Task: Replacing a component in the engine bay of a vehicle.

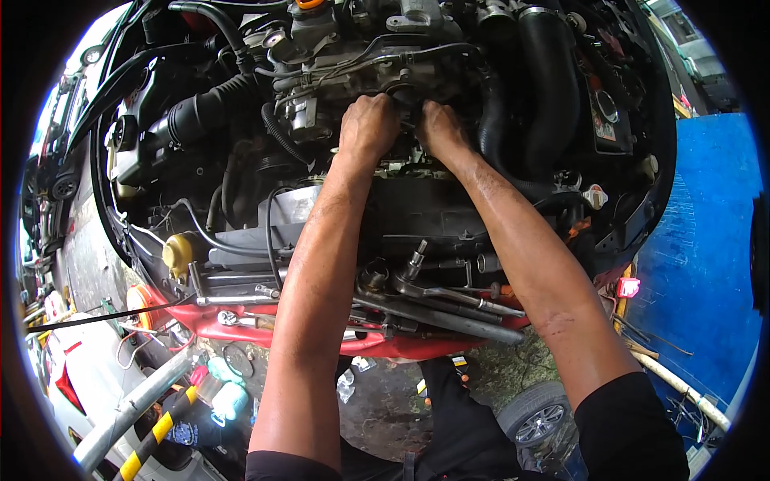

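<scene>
Head view, left hand (370, 127), right hand (440, 130), both at one engine (349, 62)

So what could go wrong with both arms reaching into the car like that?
The left grip and right grip are bare among hard engine parts, so a slip might scrape the knuckles. Also, the ratchet lies loose near the red front edge, between the arms; a bump might knock it off.

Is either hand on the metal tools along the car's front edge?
No, the left hand and right hand are both up at the engine, beyond the metal tools.
</scene>
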`<action>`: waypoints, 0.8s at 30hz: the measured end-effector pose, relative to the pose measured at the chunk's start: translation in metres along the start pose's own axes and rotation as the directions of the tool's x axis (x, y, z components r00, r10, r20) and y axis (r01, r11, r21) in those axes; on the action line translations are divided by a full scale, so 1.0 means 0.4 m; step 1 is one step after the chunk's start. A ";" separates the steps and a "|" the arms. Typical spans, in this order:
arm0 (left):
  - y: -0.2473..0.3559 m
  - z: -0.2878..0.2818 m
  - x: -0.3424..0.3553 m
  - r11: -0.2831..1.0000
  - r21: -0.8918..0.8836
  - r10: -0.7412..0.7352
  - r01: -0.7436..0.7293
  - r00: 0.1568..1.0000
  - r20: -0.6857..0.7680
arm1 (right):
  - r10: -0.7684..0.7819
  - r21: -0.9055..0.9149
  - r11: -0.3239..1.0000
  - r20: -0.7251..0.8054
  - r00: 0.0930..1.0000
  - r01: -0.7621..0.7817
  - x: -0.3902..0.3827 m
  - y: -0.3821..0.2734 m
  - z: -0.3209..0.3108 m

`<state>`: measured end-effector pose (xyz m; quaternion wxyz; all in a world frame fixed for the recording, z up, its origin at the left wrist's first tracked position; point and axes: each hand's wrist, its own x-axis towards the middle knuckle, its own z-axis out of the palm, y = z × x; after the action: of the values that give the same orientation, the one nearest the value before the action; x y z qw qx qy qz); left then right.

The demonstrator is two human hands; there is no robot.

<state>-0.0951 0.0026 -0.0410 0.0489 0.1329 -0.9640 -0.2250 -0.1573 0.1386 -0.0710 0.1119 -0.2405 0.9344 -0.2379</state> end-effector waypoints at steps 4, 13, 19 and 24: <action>-0.011 -0.003 -0.004 1.000 -0.013 0.015 -0.015 1.000 0.010 | -0.155 0.053 0.985 -0.158 0.975 0.165 -0.012 0.014 0.005; 0.010 -0.015 -0.008 0.998 -0.060 0.008 -0.008 1.000 -0.004 | -0.066 -0.007 0.998 -0.071 0.995 0.065 -0.004 -0.006 0.006; -0.007 -0.002 -0.025 0.999 -0.001 -0.038 0.038 0.998 0.053 | -0.031 0.011 0.999 -0.016 0.999 0.032 -0.001 -0.027 0.008; 0.006 -0.002 0.003 0.995 -0.093 0.041 -0.044 0.998 -0.038 | 0.072 0.184 0.980 0.054 0.996 -0.080 0.015 0.025 0.029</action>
<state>-0.0968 0.0039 -0.0391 0.0770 0.1140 -0.9539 -0.2666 -0.1626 0.1389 -0.0867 0.1650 -0.1987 0.9136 -0.3140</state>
